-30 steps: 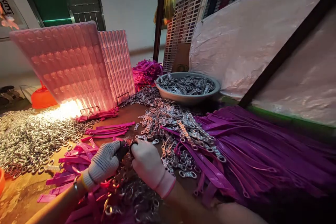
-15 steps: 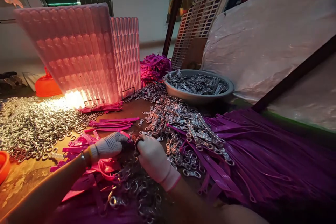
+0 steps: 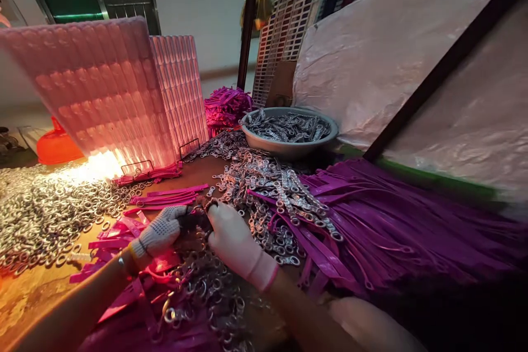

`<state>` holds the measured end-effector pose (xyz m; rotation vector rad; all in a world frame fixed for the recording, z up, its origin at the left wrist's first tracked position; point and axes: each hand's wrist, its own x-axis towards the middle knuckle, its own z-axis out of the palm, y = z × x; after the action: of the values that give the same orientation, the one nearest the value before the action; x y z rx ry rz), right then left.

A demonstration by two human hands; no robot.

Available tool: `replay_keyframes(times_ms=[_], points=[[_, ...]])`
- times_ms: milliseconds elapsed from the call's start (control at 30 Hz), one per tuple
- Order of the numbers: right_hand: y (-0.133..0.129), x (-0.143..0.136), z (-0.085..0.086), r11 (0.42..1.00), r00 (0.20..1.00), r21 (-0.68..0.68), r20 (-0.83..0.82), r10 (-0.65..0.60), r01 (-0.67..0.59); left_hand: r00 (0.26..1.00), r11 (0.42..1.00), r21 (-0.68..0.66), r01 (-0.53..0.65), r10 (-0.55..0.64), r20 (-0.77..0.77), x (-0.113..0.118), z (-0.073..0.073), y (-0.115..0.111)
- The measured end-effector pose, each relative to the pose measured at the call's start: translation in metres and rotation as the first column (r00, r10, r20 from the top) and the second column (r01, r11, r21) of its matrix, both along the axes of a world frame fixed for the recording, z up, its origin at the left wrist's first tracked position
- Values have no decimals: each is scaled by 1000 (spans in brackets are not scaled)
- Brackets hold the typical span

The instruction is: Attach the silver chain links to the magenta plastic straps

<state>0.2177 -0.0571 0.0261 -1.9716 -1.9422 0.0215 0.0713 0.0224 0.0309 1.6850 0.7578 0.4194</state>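
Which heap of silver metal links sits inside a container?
The heap of silver metal links at the back, inside the round pale-grey basin; the other silver heaps lie loose outside it.

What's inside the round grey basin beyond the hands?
The basin holds a jumble of silvery metal pieces, heaped to about its rim. Its floor and anything under the top layer are covered.
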Motion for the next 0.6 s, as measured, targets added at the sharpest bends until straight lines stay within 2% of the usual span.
replay_keyframes(times_ms=[67,167,367,500,600], points=[[-2,1,6,996,1000,-86,-6,24,-25,995,996,-42,-82,85,59,-2,-1,-8],[-4,2,7,980,999,-194,11,-30,32,992,990,61,-129,127,26,-4,-4,-17],[-7,1,2,968,999,-251,31,21,-13,998,958,284,-37,50,-40,-11,-19,-22],[-11,-3,0,969,996,-246,72,50,-31,989,914,402,-51,102,-107,-17,-25,-22],[-13,-6,-3,973,991,-227,116,65,-37,985,897,443,-10,85,-150,-16,-26,-21]])
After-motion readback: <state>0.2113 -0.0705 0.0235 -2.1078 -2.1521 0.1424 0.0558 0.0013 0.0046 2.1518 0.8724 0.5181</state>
